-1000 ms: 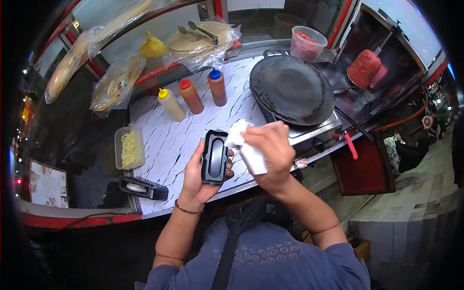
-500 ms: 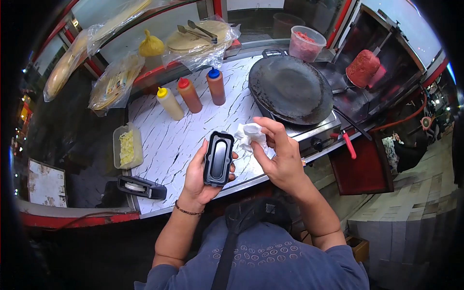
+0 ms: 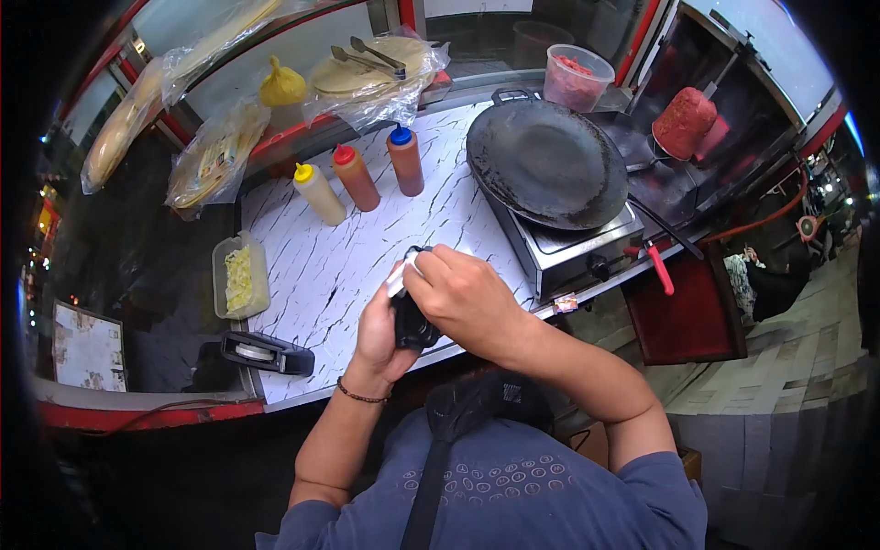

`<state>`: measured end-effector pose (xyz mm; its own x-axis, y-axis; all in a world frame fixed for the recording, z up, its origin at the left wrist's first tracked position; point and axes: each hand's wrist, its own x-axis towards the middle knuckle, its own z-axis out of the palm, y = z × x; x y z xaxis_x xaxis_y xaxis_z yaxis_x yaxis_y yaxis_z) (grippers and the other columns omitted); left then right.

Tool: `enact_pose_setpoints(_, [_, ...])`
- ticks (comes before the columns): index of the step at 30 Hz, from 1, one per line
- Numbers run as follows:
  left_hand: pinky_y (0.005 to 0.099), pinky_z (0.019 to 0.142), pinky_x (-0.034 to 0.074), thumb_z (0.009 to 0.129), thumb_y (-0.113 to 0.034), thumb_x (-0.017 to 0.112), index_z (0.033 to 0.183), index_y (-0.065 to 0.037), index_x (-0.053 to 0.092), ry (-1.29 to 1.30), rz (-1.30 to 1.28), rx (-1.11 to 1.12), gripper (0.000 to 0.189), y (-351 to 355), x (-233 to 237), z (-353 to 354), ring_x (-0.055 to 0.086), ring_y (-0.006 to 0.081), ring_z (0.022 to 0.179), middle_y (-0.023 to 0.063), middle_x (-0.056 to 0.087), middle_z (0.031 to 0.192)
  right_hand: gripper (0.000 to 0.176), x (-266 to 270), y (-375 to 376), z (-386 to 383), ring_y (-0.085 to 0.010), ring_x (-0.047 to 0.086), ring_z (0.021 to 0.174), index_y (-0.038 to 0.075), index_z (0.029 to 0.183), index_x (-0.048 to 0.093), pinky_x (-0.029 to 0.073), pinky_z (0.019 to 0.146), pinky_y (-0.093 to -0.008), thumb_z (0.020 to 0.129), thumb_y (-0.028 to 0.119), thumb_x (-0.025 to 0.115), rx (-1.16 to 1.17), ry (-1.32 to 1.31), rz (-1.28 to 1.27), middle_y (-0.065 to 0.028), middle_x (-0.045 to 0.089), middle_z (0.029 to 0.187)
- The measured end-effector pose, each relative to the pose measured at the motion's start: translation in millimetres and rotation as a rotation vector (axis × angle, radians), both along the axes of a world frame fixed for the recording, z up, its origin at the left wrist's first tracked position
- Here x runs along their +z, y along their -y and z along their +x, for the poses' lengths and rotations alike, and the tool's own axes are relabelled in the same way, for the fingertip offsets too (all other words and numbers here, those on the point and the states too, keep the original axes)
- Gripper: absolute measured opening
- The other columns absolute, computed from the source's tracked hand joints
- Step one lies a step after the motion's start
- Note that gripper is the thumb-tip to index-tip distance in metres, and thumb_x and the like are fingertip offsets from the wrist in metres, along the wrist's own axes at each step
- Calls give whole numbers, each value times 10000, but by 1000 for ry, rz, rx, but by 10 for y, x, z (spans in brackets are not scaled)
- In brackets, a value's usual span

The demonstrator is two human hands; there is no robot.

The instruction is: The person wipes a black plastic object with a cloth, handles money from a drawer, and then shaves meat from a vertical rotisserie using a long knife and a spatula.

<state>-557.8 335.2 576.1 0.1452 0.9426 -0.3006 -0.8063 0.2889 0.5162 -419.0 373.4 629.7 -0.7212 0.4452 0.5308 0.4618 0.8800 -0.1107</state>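
Note:
My left hand point(image 3: 374, 337) is wrapped round a small black oblong plastic case point(image 3: 414, 323) above the counter's front edge. My right hand point(image 3: 466, 291) lies over the case's upper part and presses a crumpled white tissue point(image 3: 397, 280) against it. Most of the tissue and the inside of the case are hidden behind the right fingers. Left of my hands, a black tape dispenser point(image 3: 268, 353) stands at the counter's corner.
Yellow-capped point(image 3: 320, 196), red-capped point(image 3: 356, 179) and blue-capped point(image 3: 406, 161) sauce bottles stand on the marbled counter point(image 3: 302, 266). A container of shredded cabbage point(image 3: 242, 278) is at left. On the right, a large dark pan point(image 3: 548, 163) covers a stove point(image 3: 577, 255), near a meat spit point(image 3: 685, 124).
My right hand has moved left and down with the tissue, from beside the black case onto it. My left hand still holds the case, whose hollow face is now largely covered.

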Motion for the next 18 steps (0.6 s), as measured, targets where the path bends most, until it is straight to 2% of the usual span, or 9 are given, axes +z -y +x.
enact_pose_setpoints(1, [326,795,556,1059,-355,374,1215,-102,560,40,42,-20,351,-25,-15,-43,660,149,905,54,662,1020,116,-36,-7,-24,-259,615,773,24,824,602,535,656,-357,718,63,628,22,-77,-66,-89,549,778])
enact_pose_setpoints(2, [336,826,545,1059,-364,369,1266,-88,529,75,32,-7,381,-25,-4,-75,658,166,918,74,660,1033,121,-103,-1,-45,-257,596,735,57,892,642,498,632,-386,771,54,650,88,-179,-171,-68,557,770])
enact_pose_setpoints(3, [336,826,545,1059,-364,369,1266,-88,529,78,29,3,381,-29,-5,-112,658,166,918,74,660,1033,121,-164,65,-70,-257,596,735,57,892,642,498,632,-386,771,54,650,96,-175,-175,-68,557,770])
enact_pose_setpoints(5, [338,864,529,1058,-369,364,1333,-75,481,25,216,-118,419,-39,-7,-173,652,184,930,97,656,1057,68,-235,240,-126,-249,591,722,61,858,644,496,639,-386,792,58,663,150,-199,-213,-67,554,736])
enact_pose_setpoints(6, [338,864,529,1058,-369,364,1333,-75,481,24,216,-119,419,-33,-6,-171,652,184,930,97,656,1057,86,-217,279,-115,-243,588,718,72,882,673,499,654,-375,796,79,674,105,-133,-206,-50,582,748])
enact_pose_setpoints(9, [340,928,502,1054,-320,353,1374,-70,446,64,212,-33,416,9,13,-120,616,190,1041,123,613,1166,111,-149,221,-25,-229,583,722,96,906,700,500,658,-351,796,104,686,171,-131,-253,-25,616,780])
enact_pose_setpoints(12, [336,949,489,1052,-299,351,1367,-65,447,9,296,-6,404,6,58,-100,606,188,1049,107,596,1181,126,-137,149,37,-219,581,746,115,924,718,498,655,-338,799,121,696,237,-210,-349,-2,635,791])
enact_pose_setpoints(16, [320,969,462,1054,-291,355,1357,-56,451,-111,375,26,396,-47,-3,-91,584,178,1075,96,573,1213,144,-125,179,102,-206,584,776,108,921,706,493,648,-329,781,128,677,157,-68,-233,-9,628,811])
enact_pose_setpoints(18, [312,981,448,1055,-290,356,1356,-53,451,-144,352,40,395,-48,6,-42,571,172,1096,96,567,1222,188,-140,191,119,-193,576,773,89,923,690,477,627,-325,747,140,646,101,38,27,-20,622,847])
